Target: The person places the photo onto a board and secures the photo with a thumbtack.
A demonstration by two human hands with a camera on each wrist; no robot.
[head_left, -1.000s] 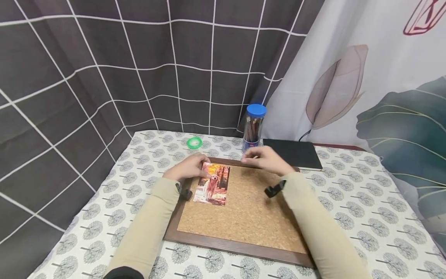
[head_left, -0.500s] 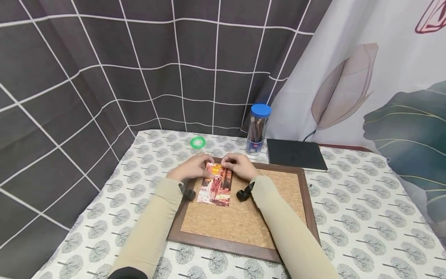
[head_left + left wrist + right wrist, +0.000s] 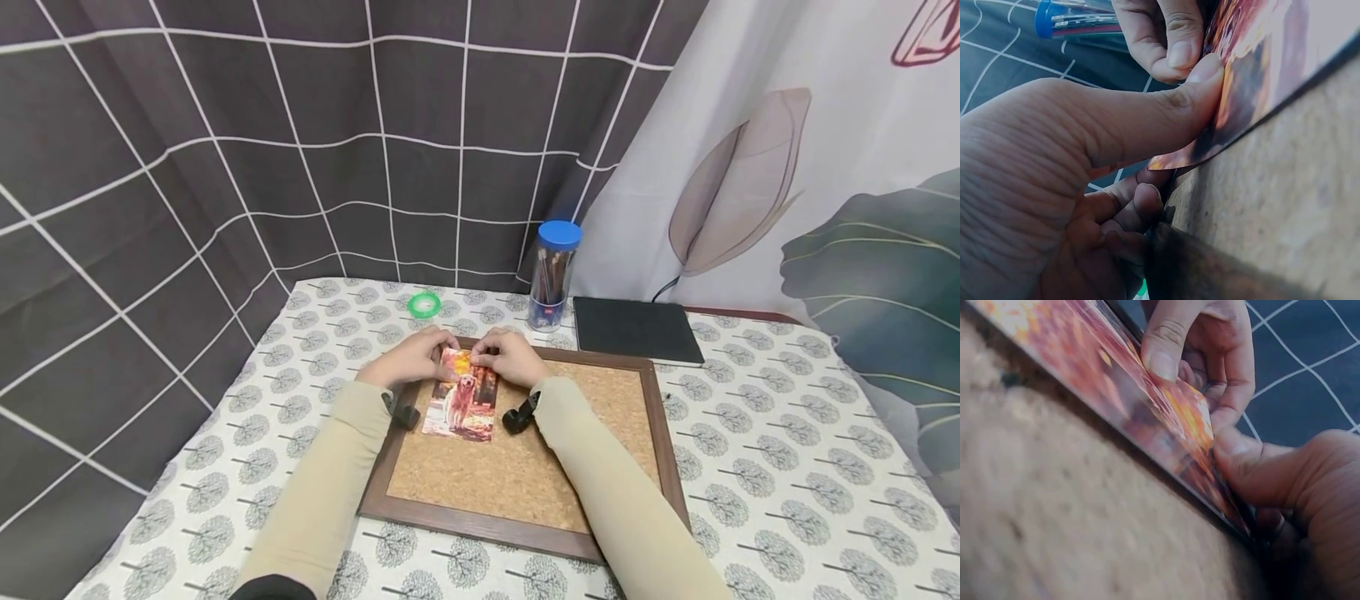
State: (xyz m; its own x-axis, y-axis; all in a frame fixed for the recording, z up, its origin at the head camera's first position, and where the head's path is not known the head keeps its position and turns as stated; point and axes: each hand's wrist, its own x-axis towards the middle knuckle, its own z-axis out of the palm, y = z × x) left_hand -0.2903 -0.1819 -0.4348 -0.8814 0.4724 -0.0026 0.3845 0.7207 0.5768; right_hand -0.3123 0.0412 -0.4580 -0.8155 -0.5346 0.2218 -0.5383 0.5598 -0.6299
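Head view: I have both arms stretched over a cork board (image 3: 487, 487) with a brown wooden frame (image 3: 487, 528), and a photo (image 3: 457, 404) of a pale dog among autumn trees lies over the upper left part of the cork. My left hand (image 3: 411, 358) pinches its upper left corner, the thumb lying on the printed face and the other fingers down by the frame's edge. My right hand (image 3: 513, 357) pinches the top edge towards the right corner, close beside the left, thumb in front (the fingertips behind the paper are mostly hidden). Seen from both wrists, the photo's top edge bends up a little from the cork between my two grips. I wear beige sleeves (image 3: 622, 508), with a small black camera (image 3: 406, 417) at each wrist. Beyond the board on the worktop (image 3: 780, 467), whose cloth is printed with grey trees, there is a green ring (image 3: 424, 316), then a clear jar (image 3: 550, 283) with a blue lid standing upright, and to its right a flat black notebook (image 3: 637, 331). A dark curtain (image 3: 300, 179) with white grid lines hangs behind
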